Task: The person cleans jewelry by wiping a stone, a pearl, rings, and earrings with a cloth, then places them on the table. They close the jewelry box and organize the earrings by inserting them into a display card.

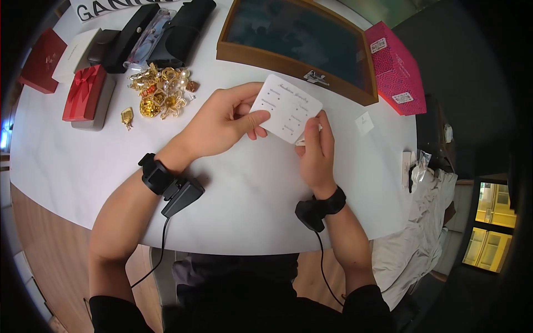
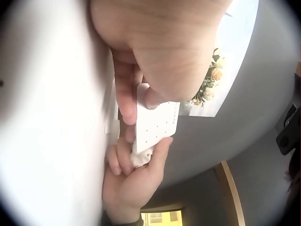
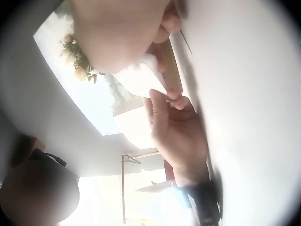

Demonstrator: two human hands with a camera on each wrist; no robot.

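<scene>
And here we are, mid-frame, above the white desk (image 1: pixel 250 183): the left hand (image 1: pixel 219 122) pinches the white earring card (image 1: pixel 286 108) by its left edge, thumb on the printed face! The right hand (image 1: pixel 319 155) grips the lower right corner, with a small crumpled white piece (image 2: pixel 141 157) held there too. Both hands clamped on, the card tilted between them, rows of small holes on show. Just beyond it, top centre, sits the wooden case (image 1: pixel 300 44) with its metal clasp. Over at upper left, a pile of gold jewelry (image 1: pixel 158 94), beside the red box (image 1: pixel 84 93) with a bow!
</scene>
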